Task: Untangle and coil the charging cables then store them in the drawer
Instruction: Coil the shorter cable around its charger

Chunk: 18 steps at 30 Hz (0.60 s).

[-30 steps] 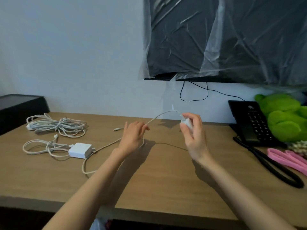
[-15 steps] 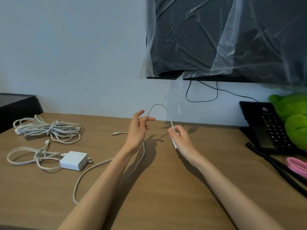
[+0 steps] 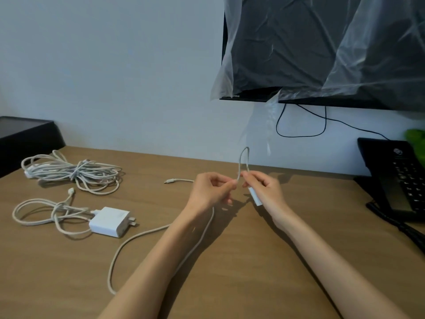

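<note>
Closer together now than a half-second back, the left grip [image 3: 211,192] and right grip [image 3: 264,192] each pinch the cable [image 3: 239,163], a small loop standing between them, its tail trailing on the counter [image 3: 241,279]. Best keep following loops equal-sized.

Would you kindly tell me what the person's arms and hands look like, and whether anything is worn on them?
Both forearms are bare right to the frame's lower edge: no sleeves show. The left hand and right hand wear no gloves, and no watch, bracelet or ring is visible.
</note>
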### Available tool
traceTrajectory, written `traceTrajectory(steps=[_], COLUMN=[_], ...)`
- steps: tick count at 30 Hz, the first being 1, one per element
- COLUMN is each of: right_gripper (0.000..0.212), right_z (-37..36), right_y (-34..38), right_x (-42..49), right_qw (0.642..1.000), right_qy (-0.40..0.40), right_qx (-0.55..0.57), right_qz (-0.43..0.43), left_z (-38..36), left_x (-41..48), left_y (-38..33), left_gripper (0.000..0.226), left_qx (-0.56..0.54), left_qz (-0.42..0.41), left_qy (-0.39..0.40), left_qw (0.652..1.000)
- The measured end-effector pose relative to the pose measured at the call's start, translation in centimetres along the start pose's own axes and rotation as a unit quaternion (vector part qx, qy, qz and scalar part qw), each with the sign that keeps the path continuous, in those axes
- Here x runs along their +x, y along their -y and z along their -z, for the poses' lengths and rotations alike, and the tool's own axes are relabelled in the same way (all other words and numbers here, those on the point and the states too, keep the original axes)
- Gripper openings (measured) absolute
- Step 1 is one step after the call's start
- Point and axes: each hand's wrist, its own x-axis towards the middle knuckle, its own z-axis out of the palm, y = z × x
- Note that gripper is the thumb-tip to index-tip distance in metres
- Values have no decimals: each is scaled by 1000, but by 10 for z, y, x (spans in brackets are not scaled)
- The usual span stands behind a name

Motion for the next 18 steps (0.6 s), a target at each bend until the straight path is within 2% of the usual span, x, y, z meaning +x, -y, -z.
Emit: traceTrajectory(steps=[8, 12, 18], right_gripper=[15, 16, 16], right_z=[10, 14, 15], right_y=[4, 7, 3], right_x=[-6, -8, -6], right_qw=[999, 998, 999], right_qy=[30, 52, 47], right_qx=[34, 39, 5], right_qz=[-25, -22, -25], left_z=[-8, -5, -11], left_x=[-9, -7, -10], left_y=[-4, -9, -10], left_gripper=[24, 25, 25], left_qx=[57, 43, 37], left_qz=[39, 61, 43], left_qy=[33, 28, 27], left_qw=[997, 997, 998])
